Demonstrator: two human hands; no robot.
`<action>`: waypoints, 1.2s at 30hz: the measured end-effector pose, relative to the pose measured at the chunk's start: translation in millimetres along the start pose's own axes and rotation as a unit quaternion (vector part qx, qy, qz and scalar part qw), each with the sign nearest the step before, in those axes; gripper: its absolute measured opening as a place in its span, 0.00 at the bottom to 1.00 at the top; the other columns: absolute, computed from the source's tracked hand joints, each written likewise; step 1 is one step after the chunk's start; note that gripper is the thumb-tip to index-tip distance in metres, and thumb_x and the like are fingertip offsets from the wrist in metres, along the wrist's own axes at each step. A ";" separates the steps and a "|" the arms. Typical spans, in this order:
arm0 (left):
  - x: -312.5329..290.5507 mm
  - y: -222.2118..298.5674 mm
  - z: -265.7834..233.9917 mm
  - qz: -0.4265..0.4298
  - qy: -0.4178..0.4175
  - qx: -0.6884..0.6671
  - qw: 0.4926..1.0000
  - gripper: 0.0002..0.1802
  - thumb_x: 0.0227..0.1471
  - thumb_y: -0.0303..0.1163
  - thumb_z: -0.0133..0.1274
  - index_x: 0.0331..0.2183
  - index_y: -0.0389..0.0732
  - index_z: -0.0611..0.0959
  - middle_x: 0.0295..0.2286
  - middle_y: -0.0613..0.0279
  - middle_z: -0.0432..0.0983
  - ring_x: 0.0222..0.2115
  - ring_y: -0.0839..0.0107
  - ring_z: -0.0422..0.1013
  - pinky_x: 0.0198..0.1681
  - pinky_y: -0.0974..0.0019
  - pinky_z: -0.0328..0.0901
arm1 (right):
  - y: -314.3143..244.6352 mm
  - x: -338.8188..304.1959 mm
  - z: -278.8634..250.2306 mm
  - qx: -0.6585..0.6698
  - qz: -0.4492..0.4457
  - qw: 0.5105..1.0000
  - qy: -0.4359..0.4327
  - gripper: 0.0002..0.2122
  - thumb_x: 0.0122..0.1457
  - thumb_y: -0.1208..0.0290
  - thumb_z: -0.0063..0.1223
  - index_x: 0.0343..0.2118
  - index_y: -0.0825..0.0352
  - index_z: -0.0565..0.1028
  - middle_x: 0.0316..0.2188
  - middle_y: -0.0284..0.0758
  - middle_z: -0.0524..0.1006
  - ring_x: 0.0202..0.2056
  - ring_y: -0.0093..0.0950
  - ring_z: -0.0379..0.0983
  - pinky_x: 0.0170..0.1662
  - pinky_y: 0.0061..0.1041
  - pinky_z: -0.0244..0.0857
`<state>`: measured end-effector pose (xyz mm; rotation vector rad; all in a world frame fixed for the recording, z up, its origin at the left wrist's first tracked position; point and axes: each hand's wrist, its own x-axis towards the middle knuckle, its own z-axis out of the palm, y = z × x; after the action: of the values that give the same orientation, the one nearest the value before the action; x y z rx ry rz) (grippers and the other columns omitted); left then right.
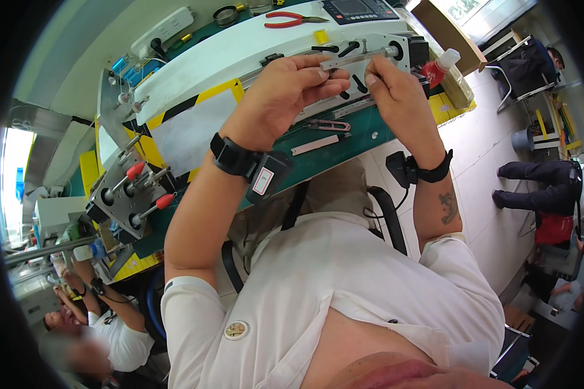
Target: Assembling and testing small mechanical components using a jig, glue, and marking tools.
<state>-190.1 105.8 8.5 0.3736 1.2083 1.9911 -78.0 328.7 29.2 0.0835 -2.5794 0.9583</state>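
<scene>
My left hand (pixel 296 85) is turned palm up with its fingers curled, at the near end of a pale metal bar (pixel 350 60) on the white machine (pixel 220 61). A small dark thing shows between its thumb and fingers, too small to name. Beneath the bar's right part, my right hand (pixel 398 92) has thumb and forefinger pinched together; what they hold, if anything, is hidden. Black clamp levers (pixel 348 49) stand on the machine around the bar. A pink-handled cutter (pixel 329 125) and a pale pen-like tool (pixel 319 144) lie on the green mat (pixel 363 141) below my hands.
Red-handled pliers (pixel 296 19) and a control panel (pixel 359 10) are on the machine's top. A red bottle with a white cap (pixel 442 65) stands at the right. To the left is a metal fixture with red-tipped levers (pixel 133 201). Other people sit nearby.
</scene>
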 end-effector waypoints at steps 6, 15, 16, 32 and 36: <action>-9.3 7.8 -4.2 -0.005 0.026 0.061 0.998 0.25 0.77 0.26 0.54 0.69 0.25 0.75 0.54 0.46 0.86 0.50 0.67 0.86 0.64 0.65 0.78 | -3.5 -4.8 0.2 -0.005 0.017 1.000 -0.004 0.06 0.76 0.71 0.54 0.45 0.68 0.76 0.30 0.52 0.80 0.36 0.58 0.79 0.40 0.50 0.70; -152.7 29.2 -13.0 -0.118 -0.108 0.124 0.979 0.22 0.66 0.30 0.66 0.55 0.25 0.88 0.33 0.58 0.90 0.39 0.69 0.81 0.48 0.67 0.74 | -9.3 -24.4 -4.1 0.204 0.078 0.971 -0.094 0.07 0.79 0.69 0.51 0.42 0.67 0.74 0.26 0.32 0.72 0.27 0.25 0.70 0.33 0.30 0.63; -173.5 26.0 -20.5 -0.063 -0.114 0.094 0.987 0.16 0.65 0.28 0.65 0.50 0.27 0.91 0.30 0.57 0.89 0.39 0.67 0.81 0.52 0.63 0.74 | -16.0 -27.2 -5.4 0.273 0.094 0.951 -0.114 0.08 0.79 0.69 0.50 0.42 0.66 0.74 0.26 0.28 0.69 0.28 0.18 0.66 0.33 0.25 0.59; -242.6 -52.6 -31.4 0.300 0.129 -0.272 0.905 0.51 0.69 0.28 0.52 0.84 0.40 0.47 0.83 0.52 0.46 0.80 0.52 0.54 0.82 0.46 0.51 | -180.5 21.3 159.1 -0.029 -0.379 0.923 -0.055 0.11 0.58 0.74 0.64 0.44 0.64 0.80 0.35 0.36 0.79 0.41 0.42 0.80 0.46 0.43 0.72; -244.5 -45.6 -40.9 0.276 0.132 -0.261 0.916 0.50 0.70 0.29 0.52 0.84 0.38 0.48 0.83 0.52 0.47 0.80 0.52 0.55 0.82 0.46 0.52 | -182.9 27.2 172.6 -0.010 -0.376 0.917 -0.130 0.09 0.57 0.75 0.63 0.41 0.65 0.79 0.35 0.37 0.79 0.41 0.43 0.81 0.46 0.43 0.73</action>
<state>-30.6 -87.5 -18.7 0.1833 0.7053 2.8290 -126.8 80.6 32.7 1.1702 -2.4228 0.6421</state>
